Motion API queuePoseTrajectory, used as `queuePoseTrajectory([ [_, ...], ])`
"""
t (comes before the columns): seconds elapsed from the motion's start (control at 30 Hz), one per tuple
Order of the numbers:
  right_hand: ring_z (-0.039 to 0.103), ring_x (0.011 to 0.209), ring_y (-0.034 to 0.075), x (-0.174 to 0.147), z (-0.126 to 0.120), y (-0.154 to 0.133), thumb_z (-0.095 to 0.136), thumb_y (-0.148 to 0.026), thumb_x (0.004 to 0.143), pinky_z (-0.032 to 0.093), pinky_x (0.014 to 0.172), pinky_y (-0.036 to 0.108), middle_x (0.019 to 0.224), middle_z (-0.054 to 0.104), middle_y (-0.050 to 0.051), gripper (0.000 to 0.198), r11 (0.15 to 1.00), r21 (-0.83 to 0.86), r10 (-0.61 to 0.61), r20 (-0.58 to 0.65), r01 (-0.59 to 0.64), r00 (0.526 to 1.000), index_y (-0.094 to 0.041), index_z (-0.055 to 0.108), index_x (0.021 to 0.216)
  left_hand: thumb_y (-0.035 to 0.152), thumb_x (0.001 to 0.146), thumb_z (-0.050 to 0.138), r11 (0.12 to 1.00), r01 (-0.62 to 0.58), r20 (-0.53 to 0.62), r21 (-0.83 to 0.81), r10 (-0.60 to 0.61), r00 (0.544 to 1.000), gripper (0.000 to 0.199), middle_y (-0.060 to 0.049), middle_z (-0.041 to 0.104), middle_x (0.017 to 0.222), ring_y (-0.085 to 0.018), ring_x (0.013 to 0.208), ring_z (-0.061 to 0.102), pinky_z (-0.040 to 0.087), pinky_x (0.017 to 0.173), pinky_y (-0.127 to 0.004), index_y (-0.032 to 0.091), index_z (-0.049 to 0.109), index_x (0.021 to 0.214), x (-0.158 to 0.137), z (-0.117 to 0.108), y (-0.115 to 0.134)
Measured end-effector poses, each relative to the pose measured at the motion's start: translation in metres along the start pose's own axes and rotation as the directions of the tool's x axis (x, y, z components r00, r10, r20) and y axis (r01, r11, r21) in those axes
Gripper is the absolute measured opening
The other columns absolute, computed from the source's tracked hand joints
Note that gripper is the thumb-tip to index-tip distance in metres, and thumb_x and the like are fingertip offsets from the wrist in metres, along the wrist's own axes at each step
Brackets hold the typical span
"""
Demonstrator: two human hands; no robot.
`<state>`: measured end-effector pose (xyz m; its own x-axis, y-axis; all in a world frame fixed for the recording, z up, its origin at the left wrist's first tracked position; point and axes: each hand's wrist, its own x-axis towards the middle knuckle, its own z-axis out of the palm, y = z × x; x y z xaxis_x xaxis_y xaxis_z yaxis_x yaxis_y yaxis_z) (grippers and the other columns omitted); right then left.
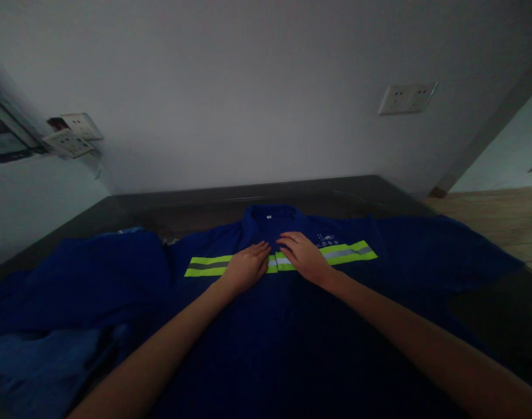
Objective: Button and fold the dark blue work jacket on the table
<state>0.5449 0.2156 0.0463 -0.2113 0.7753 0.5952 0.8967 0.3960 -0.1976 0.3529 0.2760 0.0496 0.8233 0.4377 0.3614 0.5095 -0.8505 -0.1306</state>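
Observation:
A dark blue work jacket (266, 326) lies spread out, its collar at the far end and its sleeves out to both sides. Across its chest runs a yellow-green reflective strip (353, 251) with a grey band, and a small white print sits above it on the right. My left hand (248, 266) rests flat on the strip just left of the front opening. On the other side of that opening, my right hand (304, 255) touches the cloth with its fingers slightly bent and apart. Nothing shows in either hand.
Under the jacket is a dark table (357, 185) set against a grey wall (231, 105). Lighter blue cloth (43, 361) lies at the lower left. Wall sockets (407, 98) are on the right, with more at the left. Wooden floor (501, 218) shows at the right.

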Motion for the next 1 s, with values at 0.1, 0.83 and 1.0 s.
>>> queuePoseTrajectory([
  [0.1,0.045,0.125,0.024,-0.017,0.003,-0.003,0.037,-0.033,0.096,0.029,0.109,0.047,0.134,0.052,0.013,0.041,0.999,-0.038,-0.009,0.099,0.013,0.995,-0.015,0.053,0.129,0.022,0.091,0.037,1.0,-0.028,0.041,0.012,0.027,0.999,0.044,-0.012,0.045,0.14,-0.018,0.131,0.041,0.033,0.11,-0.036,0.01,0.048,0.132,0.001,0.004,0.0],
  [0.83,0.031,0.136,0.025,-0.007,0.019,-0.015,0.032,-0.051,0.095,0.024,0.112,0.049,0.145,0.036,0.013,0.06,0.998,-0.01,-0.061,0.226,0.065,0.972,-0.013,0.039,0.14,0.043,0.094,0.031,0.918,0.394,-0.011,-0.036,-0.394,0.919,0.06,-0.012,0.022,0.153,-0.029,0.141,0.017,0.021,0.112,-0.051,0.013,0.022,0.146,0.056,0.027,-0.076],
  [1.0,0.028,0.137,0.025,-0.008,0.027,-0.012,0.026,-0.059,0.093,0.021,0.113,0.048,0.147,0.033,0.013,0.07,0.996,-0.05,-0.065,0.241,0.079,0.968,-0.01,0.037,0.141,0.046,0.094,0.027,0.902,0.432,0.05,0.002,-0.432,0.901,0.061,-0.009,0.023,0.153,-0.028,0.141,0.019,0.019,0.112,-0.051,0.018,0.019,0.147,0.062,0.036,-0.075],
])
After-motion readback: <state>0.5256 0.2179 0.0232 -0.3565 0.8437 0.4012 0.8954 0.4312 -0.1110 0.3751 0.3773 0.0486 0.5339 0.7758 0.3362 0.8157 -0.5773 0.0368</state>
